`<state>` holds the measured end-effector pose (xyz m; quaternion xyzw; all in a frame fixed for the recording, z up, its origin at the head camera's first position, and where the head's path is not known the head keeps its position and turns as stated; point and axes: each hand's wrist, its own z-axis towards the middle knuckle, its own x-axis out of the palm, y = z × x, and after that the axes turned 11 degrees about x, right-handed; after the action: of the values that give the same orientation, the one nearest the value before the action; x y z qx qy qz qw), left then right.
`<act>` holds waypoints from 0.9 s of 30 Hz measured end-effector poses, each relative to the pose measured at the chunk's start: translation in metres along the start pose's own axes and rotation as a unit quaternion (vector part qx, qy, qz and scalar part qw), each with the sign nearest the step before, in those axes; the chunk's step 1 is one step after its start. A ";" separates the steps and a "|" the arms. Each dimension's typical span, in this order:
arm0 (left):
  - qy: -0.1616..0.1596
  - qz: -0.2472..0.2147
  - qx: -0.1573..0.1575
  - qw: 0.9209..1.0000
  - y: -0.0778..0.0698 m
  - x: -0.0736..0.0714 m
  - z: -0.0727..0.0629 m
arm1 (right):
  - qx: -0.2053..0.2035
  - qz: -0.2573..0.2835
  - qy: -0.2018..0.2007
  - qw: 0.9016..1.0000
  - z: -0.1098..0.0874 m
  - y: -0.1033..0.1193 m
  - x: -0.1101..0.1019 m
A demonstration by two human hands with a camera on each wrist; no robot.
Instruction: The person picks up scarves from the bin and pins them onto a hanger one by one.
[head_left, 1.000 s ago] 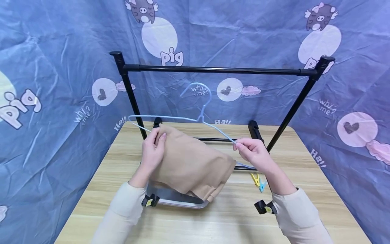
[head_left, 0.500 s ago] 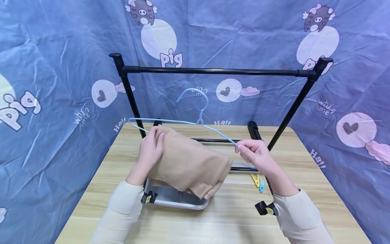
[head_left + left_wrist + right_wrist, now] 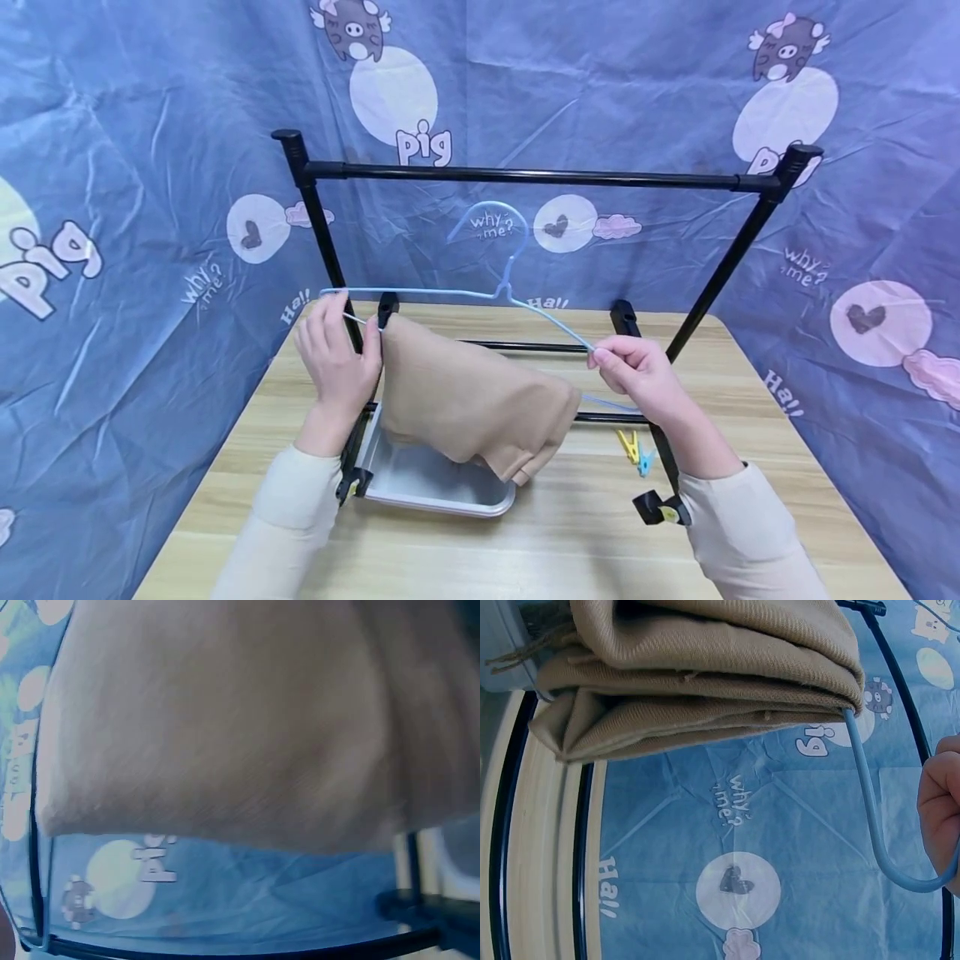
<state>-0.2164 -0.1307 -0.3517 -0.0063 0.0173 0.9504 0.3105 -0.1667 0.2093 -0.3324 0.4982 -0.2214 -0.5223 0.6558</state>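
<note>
A light-blue wire hanger point(image 3: 551, 320) is held tilted in front of the rack, its hook upward. My right hand point(image 3: 641, 379) pinches its right shoulder; in the right wrist view the hanger's rounded end point(image 3: 877, 851) curves beside that hand. A folded tan cloth point(image 3: 472, 392) hangs over the hanger's lower bar, sloping down to the right. Its exact kind cannot be told. My left hand point(image 3: 337, 358) is at the hanger's left end, fingers extended and apart from the thumb, which lies by the cloth's left edge. In the left wrist view the cloth point(image 3: 217, 727) fills most of the frame.
A black rack point(image 3: 525, 175) stands on the wooden table point(image 3: 570, 550) behind the hands. Under the cloth sits a pale shallow tray point(image 3: 438, 502). A yellow clothespin point(image 3: 628, 446) and a blue clothespin point(image 3: 645, 461) lie at right. Printed blue fabric point(image 3: 150, 350) surrounds the table.
My left hand has let go of the cloth's upper left corner and moved left to the hanger's end. The right hand keeps its pinch and has shifted slightly right with the hanger.
</note>
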 end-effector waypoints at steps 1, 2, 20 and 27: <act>0.014 -0.002 0.012 1.000 0.001 0.000 0.005 | -0.003 -0.001 0.000 1.000 0.000 0.000 -0.001; 0.036 -0.007 0.023 0.999 0.003 -0.001 0.009 | -0.005 -0.001 0.000 1.000 0.001 0.001 -0.002; 0.199 -0.157 0.074 0.964 0.026 -0.009 0.029 | 0.005 0.008 -0.012 1.000 0.004 0.006 -0.024; 0.190 -0.235 0.010 0.953 0.029 -0.011 0.024 | 0.013 0.026 -0.009 1.000 0.004 0.005 -0.032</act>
<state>-0.2244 -0.1598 -0.3266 -0.1879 0.0838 0.8315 0.5160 -0.1787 0.2363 -0.3196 0.4964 -0.2471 -0.5061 0.6606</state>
